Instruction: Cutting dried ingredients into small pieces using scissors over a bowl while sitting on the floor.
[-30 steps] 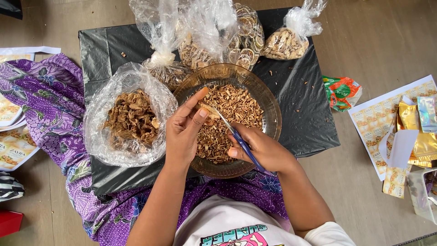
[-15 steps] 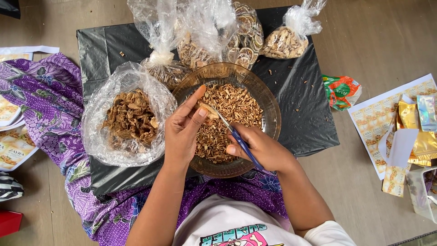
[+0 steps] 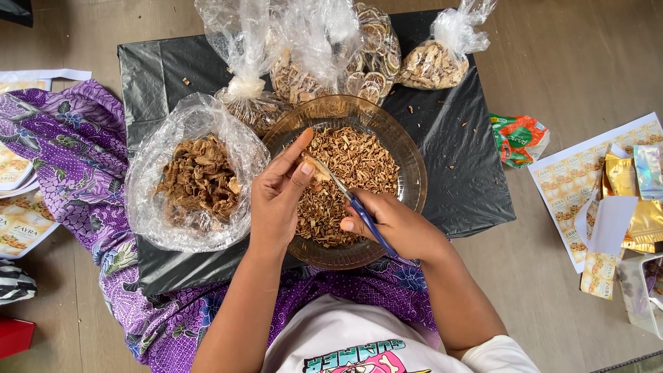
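The blue-handled scissors slant from the right hand, closed on their handle, up-left over the glass bowl, tips meeting a dried piece pinched by left hand fingertips.

The glass bowl is amber-brown and see-through, filled with tan and brown dried pieces. Under the bowl lies a black plastic sheet. Left of the bowl, a clear bag holds darker brown chunks. The scissors over the bowl have blue handles. Below the bowl spreads purple cloth with a pale floral print. Right of the bowl lie a green-and-orange wrapper and gold pouches.
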